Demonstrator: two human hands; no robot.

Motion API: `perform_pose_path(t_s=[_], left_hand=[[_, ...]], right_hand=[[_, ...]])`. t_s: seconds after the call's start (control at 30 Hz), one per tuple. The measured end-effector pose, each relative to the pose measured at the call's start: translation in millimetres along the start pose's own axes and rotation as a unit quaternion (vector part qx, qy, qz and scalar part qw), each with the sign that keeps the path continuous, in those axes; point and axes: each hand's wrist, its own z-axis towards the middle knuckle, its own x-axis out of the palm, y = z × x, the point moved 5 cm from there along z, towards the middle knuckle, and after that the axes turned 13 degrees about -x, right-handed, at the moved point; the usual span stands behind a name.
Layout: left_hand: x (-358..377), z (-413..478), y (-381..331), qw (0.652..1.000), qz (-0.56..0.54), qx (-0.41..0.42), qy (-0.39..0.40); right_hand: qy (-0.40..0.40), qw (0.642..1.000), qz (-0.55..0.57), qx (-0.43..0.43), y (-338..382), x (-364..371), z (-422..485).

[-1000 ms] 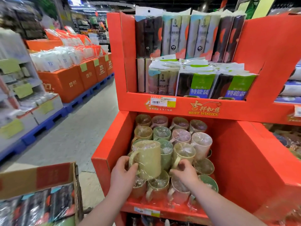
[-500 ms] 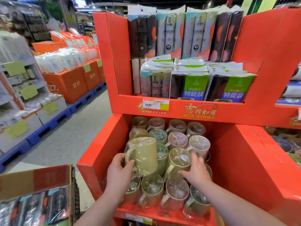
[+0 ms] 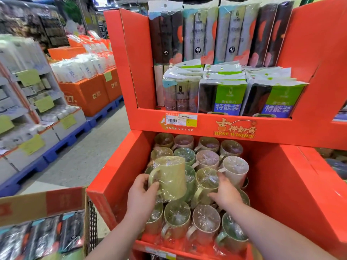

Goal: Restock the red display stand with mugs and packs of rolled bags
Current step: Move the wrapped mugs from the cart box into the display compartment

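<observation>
A red cardboard display stand (image 3: pixel 116 196) has a lower bin full of plastic-wrapped mugs and an upper shelf of packs of rolled bags (image 3: pixel 221 94). My left hand (image 3: pixel 140 196) grips a yellow-green mug (image 3: pixel 170 177) by its handle side, holding it upright above the other mugs. My right hand (image 3: pixel 225 192) rests its fingers round a second yellow-green mug (image 3: pixel 205 182) standing on the upper layer. Pink, green and beige mugs (image 3: pixel 204 222) fill the bin around both hands.
A cardboard box (image 3: pixel 43 205) with more packs of rolled bags sits at the lower left, on a wire cart. An aisle floor (image 3: pixel 84 156) runs left of the stand, past orange boxes (image 3: pixel 88 92) on blue pallets and grey shelving.
My view moved closer to the stand. My right hand shifted up from the lower mugs onto the second yellow-green mug. My left hand keeps hold of its mug.
</observation>
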Motion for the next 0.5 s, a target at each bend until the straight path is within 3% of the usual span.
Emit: perform_pose_path(t_s=[0.27, 0.5], left_hand=[[16.5, -8.3, -4.8, 0.999, -0.026, 0.011, 0.042], [46.8, -14.4, -8.8, 0.994, -0.025, 0.03, 0.1]], right_hand=[[0.014, 0.997, 0.072, -0.015, 1.8, -8.9, -4.2], [-0.144, 0.965, 0.212, -0.05, 16.4, -50.9, -25.8]])
